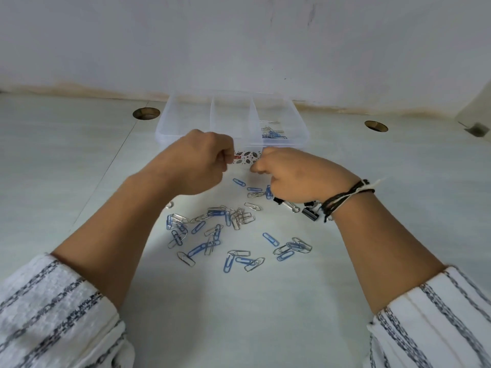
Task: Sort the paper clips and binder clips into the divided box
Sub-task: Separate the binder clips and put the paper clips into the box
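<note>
Patterned binder clip [245, 157], it seems, hangs just before the divided box [233, 120], left hand [198, 162] and right hand [297, 177] each pinching an end; paper clips [220, 229] litter the table [79, 160].

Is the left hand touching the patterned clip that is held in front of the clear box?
Touching. In the head view the left hand pinches the left end of the patterned clip; its fingertips close on it with no gap. The right hand holds the other end.

I can read no text, label or number anywhere. The patterned clip [245, 157] shows only leaves and dots.
</note>
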